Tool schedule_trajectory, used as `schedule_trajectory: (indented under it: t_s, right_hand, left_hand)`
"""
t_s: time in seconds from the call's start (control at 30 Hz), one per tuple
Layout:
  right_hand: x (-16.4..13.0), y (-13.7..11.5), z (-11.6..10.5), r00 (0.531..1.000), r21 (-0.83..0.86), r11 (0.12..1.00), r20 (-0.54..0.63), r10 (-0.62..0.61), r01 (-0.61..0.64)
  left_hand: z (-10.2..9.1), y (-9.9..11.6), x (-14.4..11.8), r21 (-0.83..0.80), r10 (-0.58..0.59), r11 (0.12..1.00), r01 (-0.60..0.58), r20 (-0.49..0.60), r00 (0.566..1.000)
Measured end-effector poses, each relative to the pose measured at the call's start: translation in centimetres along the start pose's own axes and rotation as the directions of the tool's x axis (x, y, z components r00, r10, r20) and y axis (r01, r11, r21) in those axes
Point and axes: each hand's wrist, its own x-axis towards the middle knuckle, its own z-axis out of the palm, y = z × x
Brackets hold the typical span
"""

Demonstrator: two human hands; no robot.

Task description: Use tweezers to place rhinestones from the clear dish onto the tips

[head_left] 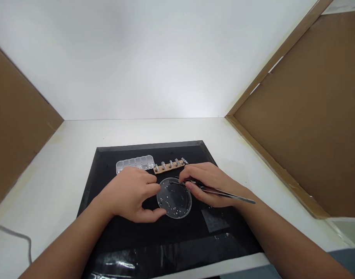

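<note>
A clear round petri dish (177, 201) holds several small white and pale bits scattered over its bottom. My left hand (137, 193) curves around the dish's left side, with thumb and fingers at its rim. In my right hand (208, 182) is a pair of metal tweezers (228, 195), gripped between thumb and fingers. Their tips sit over the upper part of the dish, spread slightly apart. Whether a bit is between the tips is too small to tell. The handle end points right, above my wrist.
A clear compartment box (135, 162) and a tan strip with several small clear cylinders (169, 165) lie behind the dish. Everything rests on a black mat (137, 236). Brown panels (305, 116) flank the white table, and a grey cable (17, 234) lies at left.
</note>
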Motion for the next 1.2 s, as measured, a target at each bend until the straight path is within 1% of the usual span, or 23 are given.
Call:
schedule_trajectory:
  t_s: [0.13,0.23,0.43,0.63,0.7,1.0,1.1,1.2]
  right_hand:
    - [0.1,0.0,0.1,1.000,0.001,1.000,-0.009,0.006,-0.006]
    - [0.2,-0.3,0.1,1.000,0.025,0.999,0.018,0.025,-0.026]
    - [0.3,-0.6,0.1,0.990,0.038,0.992,0.085,0.113,-0.116]
    - [0.5,-0.9,0.2,0.967,0.083,0.969,0.125,0.222,-0.233]
    - [0.5,-1.0,0.3,0.963,0.104,0.962,0.126,0.240,-0.253]
    - [0.5,-0.5,0.5,0.965,0.120,0.965,0.146,0.216,-0.234]
    - [0.5,-0.5,0.5,0.969,0.118,0.970,0.150,0.194,-0.213]
    - [0.4,-0.4,0.6,0.975,0.121,0.976,0.149,0.164,-0.183]
  left_hand:
    - [0.0,-0.1,0.0,-0.005,-0.013,1.000,0.013,0.026,1.000]
    - [-0.1,-0.1,0.1,-0.021,-0.017,1.000,0.018,0.041,0.999]
    - [-0.1,-0.4,-0.1,-0.017,-0.054,0.998,0.055,0.074,0.996]
    - [0.1,-0.6,-0.1,-0.009,-0.049,0.999,0.051,0.111,0.993]
    - [0.1,-0.7,-0.1,-0.014,-0.047,0.999,0.049,0.116,0.992]
    - [0.1,-0.7,-0.2,-0.065,-0.051,0.996,0.059,0.116,0.992]
    - [0.2,-0.7,-0.1,-0.079,-0.032,0.996,0.040,0.092,0.995]
    - [0.2,-0.7,-0.1,-0.074,-0.027,0.997,0.034,0.093,0.995]
